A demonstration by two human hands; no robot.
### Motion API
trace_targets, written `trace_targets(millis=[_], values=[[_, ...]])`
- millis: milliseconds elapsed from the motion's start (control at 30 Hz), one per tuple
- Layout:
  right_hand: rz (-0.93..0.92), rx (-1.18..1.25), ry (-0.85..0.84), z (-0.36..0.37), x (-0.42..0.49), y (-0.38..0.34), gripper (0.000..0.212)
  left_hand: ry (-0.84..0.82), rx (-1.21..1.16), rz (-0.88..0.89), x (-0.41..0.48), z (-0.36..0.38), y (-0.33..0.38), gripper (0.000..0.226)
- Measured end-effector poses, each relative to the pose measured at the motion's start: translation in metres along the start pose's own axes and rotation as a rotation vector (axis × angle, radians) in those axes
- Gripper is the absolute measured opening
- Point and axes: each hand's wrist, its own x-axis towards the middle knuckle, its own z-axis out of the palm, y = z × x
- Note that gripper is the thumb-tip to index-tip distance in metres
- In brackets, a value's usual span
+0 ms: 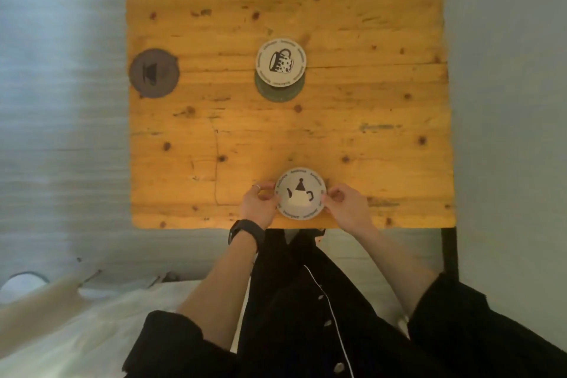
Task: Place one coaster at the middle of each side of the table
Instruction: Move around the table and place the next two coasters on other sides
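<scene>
A square wooden table (352, 24) fills the upper view. A pale round coaster with a teapot drawing (300, 193) lies flat near the middle of the near edge. My left hand (259, 202) pinches its left rim and my right hand (345, 204) pinches its right rim. A dark grey coaster (154, 73) lies at the middle of the left edge. Near the table's centre a pale coaster with a mug drawing (281, 62) lies partly over a dark green coaster (277, 92).
A black table leg (449, 252) shows under the near right corner. Grey floor surrounds the table. White fabric (92, 325) lies at lower left. My dark clothing fills the bottom of the view.
</scene>
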Motion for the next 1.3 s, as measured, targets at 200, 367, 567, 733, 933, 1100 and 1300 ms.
trace_targets(millis=[200, 367, 567, 733, 933, 1100, 1300], values=[[0.048, 0.088, 0.074, 0.016, -0.004, 0.016, 0.013, 0.087, 0.087, 0.006, 0.005, 0.010, -0.016, 0.017], [0.039, 0.101, 0.129, 0.021, -0.005, 0.018, 0.012, 0.117, 0.173, 0.055, 0.005, 0.011, -0.018, 0.015], [0.051, 0.152, 0.189, 0.027, -0.002, 0.015, 0.012, 0.145, 0.171, 0.068, 0.004, 0.011, -0.021, 0.018], [0.045, 0.137, 0.221, 0.030, -0.003, 0.015, 0.013, 0.139, 0.182, 0.069, 0.003, 0.010, -0.019, 0.019], [0.064, 0.130, 0.237, 0.033, -0.003, 0.015, 0.014, 0.103, 0.232, 0.068, 0.003, 0.009, -0.018, 0.020], [0.073, 0.129, 0.252, 0.035, -0.003, 0.016, 0.017, 0.110, 0.304, 0.062, 0.001, 0.009, -0.017, 0.020], [0.070, 0.114, 0.272, 0.036, -0.003, 0.014, 0.015, 0.115, 0.351, 0.089, -0.002, 0.008, -0.021, 0.021]])
